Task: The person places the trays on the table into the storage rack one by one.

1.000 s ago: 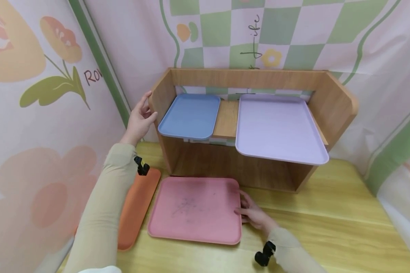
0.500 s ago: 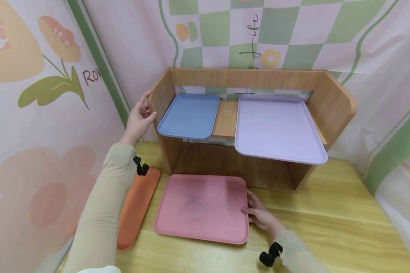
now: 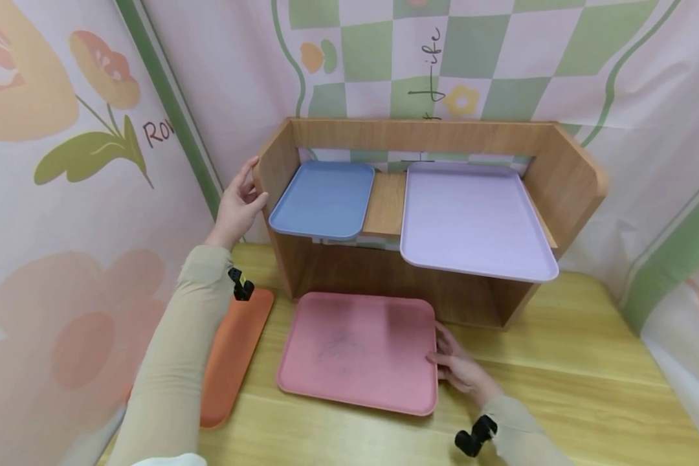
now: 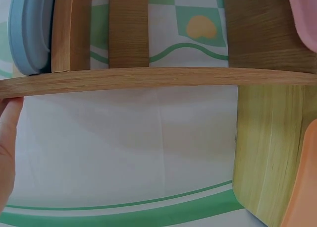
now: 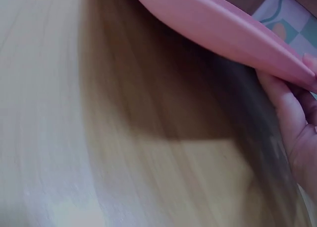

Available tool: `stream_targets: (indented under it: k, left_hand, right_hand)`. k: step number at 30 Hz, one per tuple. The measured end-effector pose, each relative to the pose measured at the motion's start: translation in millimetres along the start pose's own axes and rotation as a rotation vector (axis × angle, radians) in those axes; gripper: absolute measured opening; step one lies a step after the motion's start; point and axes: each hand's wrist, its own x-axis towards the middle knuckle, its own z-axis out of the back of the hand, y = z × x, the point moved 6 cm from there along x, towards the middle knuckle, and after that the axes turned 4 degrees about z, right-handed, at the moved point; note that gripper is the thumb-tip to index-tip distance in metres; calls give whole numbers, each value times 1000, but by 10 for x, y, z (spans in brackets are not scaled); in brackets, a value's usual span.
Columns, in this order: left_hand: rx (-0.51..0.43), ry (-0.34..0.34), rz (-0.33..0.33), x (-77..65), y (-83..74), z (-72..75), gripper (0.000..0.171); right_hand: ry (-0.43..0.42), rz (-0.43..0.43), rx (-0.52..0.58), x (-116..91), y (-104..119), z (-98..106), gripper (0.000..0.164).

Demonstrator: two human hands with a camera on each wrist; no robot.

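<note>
My right hand grips the right edge of a pink tray, thumb over the rim and fingers beneath. In the right wrist view, the tray's underside is tilted up off the table with shadow below. It stands in front of a wooden shelf, its far edge overlapping the lower opening. My left hand rests against the outer side of the shelf's left panel, near its front edge; a fingertip touches that panel in the left wrist view.
On the upper board lie a blue tray at left and a larger lilac tray at right, its front overhanging. An orange tray lies on the wooden table, partly behind the left forearm. Patterned cloth hangs behind.
My right hand has moved the pink tray to the right and slightly away from me, its far edge now nearer the shelf's lower opening. The left hand has stayed in place.
</note>
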Motion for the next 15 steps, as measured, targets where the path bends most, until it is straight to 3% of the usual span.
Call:
stream_targets:
  k: [5, 15]
  left_hand:
    - [1, 2, -5, -15, -20, -1, 69]
    - [-17, 0, 5, -15, -23, -18, 69]
  right_hand:
    - [-38, 15, 13, -55, 46, 95, 70]
    - [-201, 39, 17, -122, 46, 215, 65]
